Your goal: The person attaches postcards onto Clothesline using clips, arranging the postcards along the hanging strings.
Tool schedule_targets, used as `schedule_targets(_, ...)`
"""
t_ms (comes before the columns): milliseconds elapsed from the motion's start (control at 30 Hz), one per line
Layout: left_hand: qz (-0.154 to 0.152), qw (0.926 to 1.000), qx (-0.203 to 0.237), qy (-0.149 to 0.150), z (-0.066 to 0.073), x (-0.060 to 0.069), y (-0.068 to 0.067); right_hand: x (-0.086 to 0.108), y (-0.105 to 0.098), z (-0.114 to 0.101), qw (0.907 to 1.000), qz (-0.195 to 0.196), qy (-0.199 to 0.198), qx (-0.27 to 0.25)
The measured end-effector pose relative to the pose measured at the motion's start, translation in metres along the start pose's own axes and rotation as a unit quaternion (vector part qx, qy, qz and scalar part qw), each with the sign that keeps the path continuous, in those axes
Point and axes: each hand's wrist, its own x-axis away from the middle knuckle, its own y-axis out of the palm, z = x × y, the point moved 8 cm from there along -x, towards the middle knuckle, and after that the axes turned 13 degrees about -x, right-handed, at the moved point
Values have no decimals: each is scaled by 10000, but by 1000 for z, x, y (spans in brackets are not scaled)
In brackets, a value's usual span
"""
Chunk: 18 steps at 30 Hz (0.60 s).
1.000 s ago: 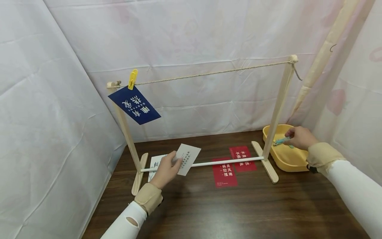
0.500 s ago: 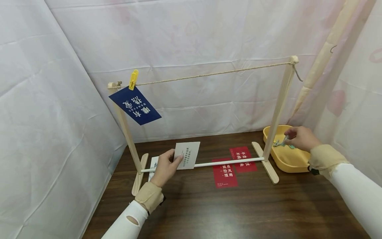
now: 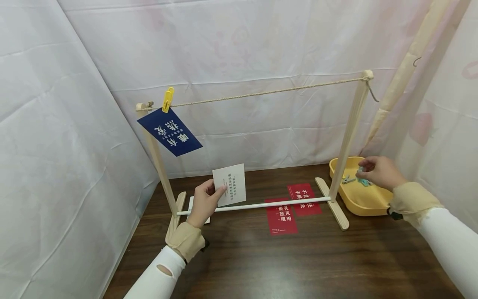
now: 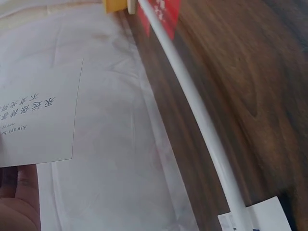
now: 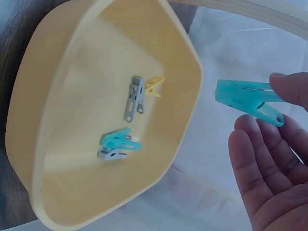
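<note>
The brown table (image 3: 269, 265) carries the wooden stand (image 3: 349, 137), and I place everything by that. The yellow tray (image 3: 367, 203) sits just beside the stand's right foot. My right hand (image 3: 382, 172) is by the tray, right of the stand's right post; my left hand (image 3: 203, 201) is near the left post, lower than the rope (image 3: 261, 94).

A blue card (image 3: 169, 132) hangs tilted at the stand's left end. Under the stand's white rod, towards its right foot, lie two red cards (image 3: 281, 224); near its left foot lies another white card (image 4: 272, 214). My left fingers and thumb pinch the white card (image 3: 233, 185) within the stand's left half.

A yellow clip (image 3: 168, 99) grips the blue card. My right thumb and fingertips hold a turquoise clip (image 5: 250, 96).

I judge I'm pairing card with clip; next calls for lifting the card's edge to the rope, then squeezing the clip over both.
</note>
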Motion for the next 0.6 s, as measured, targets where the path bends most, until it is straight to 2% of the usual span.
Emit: schedule_targets(600, 286, 9990, 320, -130, 4, -14, -9, 14, -9, -31, 9970, 510, -519, -281)
